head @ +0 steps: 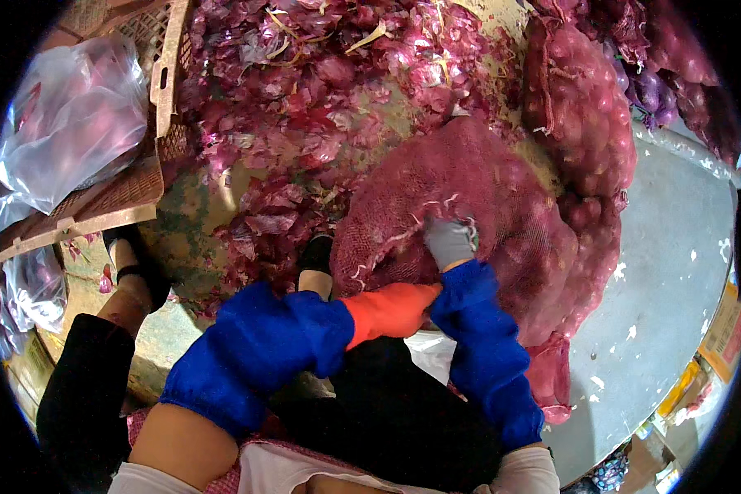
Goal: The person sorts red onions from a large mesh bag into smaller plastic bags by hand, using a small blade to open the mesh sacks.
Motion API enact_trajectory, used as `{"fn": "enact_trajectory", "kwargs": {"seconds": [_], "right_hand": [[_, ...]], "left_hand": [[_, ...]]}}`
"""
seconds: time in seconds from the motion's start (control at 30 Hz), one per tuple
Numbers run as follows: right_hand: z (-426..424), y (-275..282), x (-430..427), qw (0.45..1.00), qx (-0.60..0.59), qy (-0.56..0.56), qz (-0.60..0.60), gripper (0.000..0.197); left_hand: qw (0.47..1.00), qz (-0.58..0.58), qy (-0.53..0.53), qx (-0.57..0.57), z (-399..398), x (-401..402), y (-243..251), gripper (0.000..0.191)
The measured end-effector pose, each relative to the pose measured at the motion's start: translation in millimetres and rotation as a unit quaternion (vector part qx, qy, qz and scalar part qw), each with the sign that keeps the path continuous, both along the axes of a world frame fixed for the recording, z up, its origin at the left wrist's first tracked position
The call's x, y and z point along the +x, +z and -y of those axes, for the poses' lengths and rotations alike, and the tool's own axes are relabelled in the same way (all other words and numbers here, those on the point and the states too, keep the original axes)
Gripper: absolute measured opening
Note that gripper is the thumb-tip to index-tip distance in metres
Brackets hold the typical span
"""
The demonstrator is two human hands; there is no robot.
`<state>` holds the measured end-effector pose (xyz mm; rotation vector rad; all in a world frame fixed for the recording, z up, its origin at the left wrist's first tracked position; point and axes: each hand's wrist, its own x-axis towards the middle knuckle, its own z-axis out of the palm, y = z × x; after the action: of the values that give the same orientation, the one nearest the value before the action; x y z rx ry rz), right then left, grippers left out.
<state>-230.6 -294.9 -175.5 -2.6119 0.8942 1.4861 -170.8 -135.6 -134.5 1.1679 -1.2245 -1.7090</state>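
A large red mesh sack (463,160) of onions stands in front of my legs, its weave stretched over round shapes. White string runs along its seam. My right hand (449,242), in a grey glove, is at the sack beside this seam, its fingers hidden. Close to the right wrist is my left hand (392,312) in an orange glove, low against the near side of the sack. Its fingertips are partly hidden behind the right sleeve, so what it grips does not show. Blue sleeve covers (321,327) reach over both forearms.
Onion skins (321,117) litter the floor. At left, a brown plastic crate (77,225) holds a clear plastic bag (74,117). More filled mesh sacks (583,105) stand at right by a grey surface (661,259). A white container (431,355) shows between my arms.
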Motion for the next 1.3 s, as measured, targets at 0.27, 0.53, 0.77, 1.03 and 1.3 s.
{"fn": "enact_trajectory", "kwargs": {"seconds": [0.27, 0.53, 0.77, 1.03, 1.3], "right_hand": [[11, -33, -3, 0.995, -0.06, -0.039, 0.075, 0.052], [61, -16, 44, 0.996, -0.04, -0.053, 0.057, 0.052], [63, -4, 57, 0.99, 0.002, -0.1, 0.1, 0.053], [-19, 129, 106, 0.71, 0.417, -0.444, 0.353, 0.042], [-125, 221, 135, 0.564, 0.31, -0.405, 0.65, 0.022]], "left_hand": [[0.855, -0.334, 0.201, 0.343, -28, 42, -25, 0.049], [0.833, -0.276, 0.366, 0.31, -41, 111, -41, 0.052], [0.879, -0.257, 0.319, 0.244, -26, 114, -42, 0.055], [0.906, -0.208, 0.333, 0.16, -56, 144, 33, 0.071], [0.837, -0.331, 0.407, -0.153, -145, 224, 150, 0.076]]}}
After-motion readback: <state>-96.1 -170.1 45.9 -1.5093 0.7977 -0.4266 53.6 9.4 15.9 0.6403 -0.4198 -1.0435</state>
